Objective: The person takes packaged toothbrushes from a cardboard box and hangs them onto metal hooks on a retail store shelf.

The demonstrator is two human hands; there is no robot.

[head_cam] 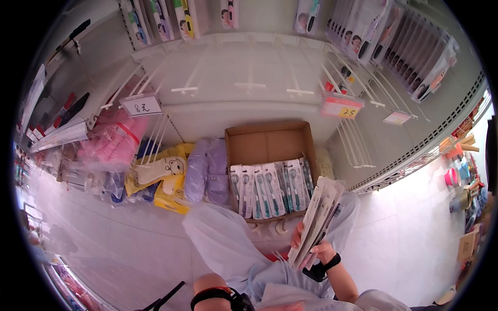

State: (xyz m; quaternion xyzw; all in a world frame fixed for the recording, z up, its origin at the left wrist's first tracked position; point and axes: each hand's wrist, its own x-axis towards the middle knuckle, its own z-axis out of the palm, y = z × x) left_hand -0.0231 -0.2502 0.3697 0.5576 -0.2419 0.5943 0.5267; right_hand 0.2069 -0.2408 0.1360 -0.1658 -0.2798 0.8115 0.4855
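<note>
My right hand [322, 250], with a black band at its wrist, grips a slanting stack of packaged toothbrushes [317, 217]; fingers show at both sides of the stack. Part of my left hand [286, 307] shows at the bottom edge, below the stack; what it touches is hidden. Left of it is a wrist with a red cord and a black strap. Ahead, an open cardboard box [268, 142] holds upright rows of toothbrushes in white-backed blister packs [268, 190]. Above it, white display hooks [299, 92] stick out from the shelf back.
Purple slippers [196, 171] in plastic and yellow packs [167, 171] lie left of the box. Pink bagged goods [116, 140] hang farther left. Toothbrush packs [408, 58] hang at the upper right, price signs [141, 105] at the hooks. Pale-clad legs [218, 233] are before the box.
</note>
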